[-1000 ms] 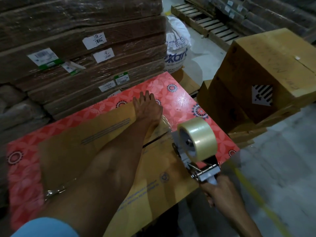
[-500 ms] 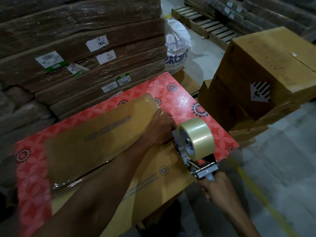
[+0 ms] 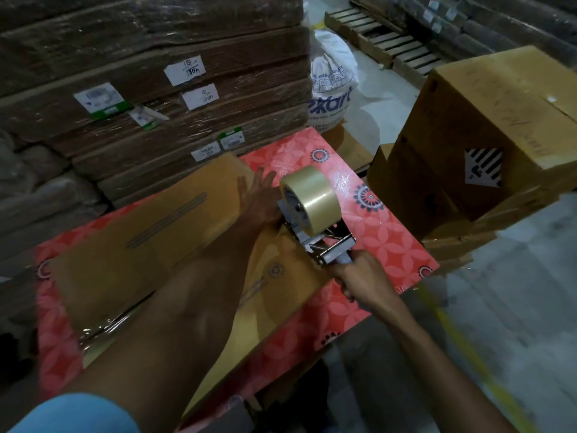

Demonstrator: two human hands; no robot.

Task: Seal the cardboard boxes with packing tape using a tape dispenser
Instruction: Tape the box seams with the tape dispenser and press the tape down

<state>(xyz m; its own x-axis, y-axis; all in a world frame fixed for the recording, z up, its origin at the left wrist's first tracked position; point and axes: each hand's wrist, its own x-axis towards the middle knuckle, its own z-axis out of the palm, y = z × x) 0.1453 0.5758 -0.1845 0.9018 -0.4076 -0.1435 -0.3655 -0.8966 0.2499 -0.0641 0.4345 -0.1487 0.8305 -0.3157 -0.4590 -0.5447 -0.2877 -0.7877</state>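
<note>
Nearest, the right hand is closed round the handle of the grey metal tape dispenser, close to the right edge of the red flower-patterned tabletop. The dispenser's head sits on the flattened brown cardboard box, which lies along the tabletop from its left edge towards its far right corner. The roll of clear packing tape stands up above it.

Just beside the roll, the left hand lies on the box's far right end. It is blurred, but the fingers look spread and flat, pressing rather than gripping.

The main danger, as I judge it, is how close that hand is to the dispenser. A quick pull or cut could bring the blade against the fingers. If the left hand lifts too soon, the light board may slide on the glossy tabletop and the tape would run crooked off the seam.

At the near left end, a crinkled strip of clear tape suggests the film wrinkles easily. An uneven pull could fold it onto itself.

Beyond the right edge, the stack of brown cardboard cartons stands near enough that a wide swing of the dispenser might knock it.
</note>
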